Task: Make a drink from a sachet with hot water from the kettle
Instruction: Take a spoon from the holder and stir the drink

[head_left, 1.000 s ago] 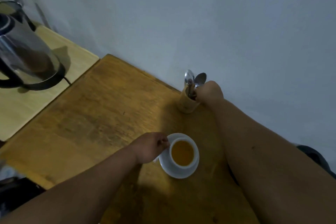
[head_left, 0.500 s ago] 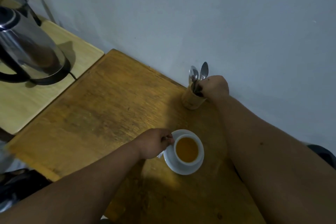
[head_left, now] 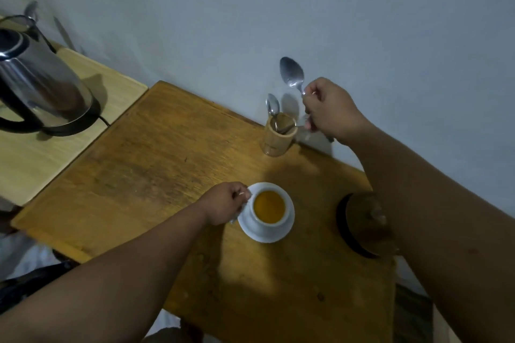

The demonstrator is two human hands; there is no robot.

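A: Right hand (head_left: 330, 110) pose?
B: It is held raised to the right of the bamboo holder (head_left: 278, 135), near the far wall (head_left: 334, 8). The fingers are closed around the handle of a teaspoon (head_left: 292, 74); the bowl is pointed up and to the left, clear of the holder. The forearm is extended from the near right corner, crossing above a dark lidded jar (head_left: 362, 224).

A: Left hand (head_left: 224, 203)?
B: It is rested on the wooden table (head_left: 153, 161), just left of the white cup (head_left: 269, 210). The fingers are curled shut at the cup's left side, over the saucer (head_left: 267, 235) rim; something small and pale is pinched there, and what it is cannot be told. The forearm is stretched in from the near left.

A: Cup contents?
B: Amber liquid is seen in the cup, which is seated on the saucer near the table's middle.

A: Holder?
B: It is stood upright at the far edge; a second spoon (head_left: 272, 106) is left in it.

A: Kettle (head_left: 39, 83)?
B: A steel kettle is seated on its black base on the paler side table (head_left: 55, 153), far left, well apart from the cup.
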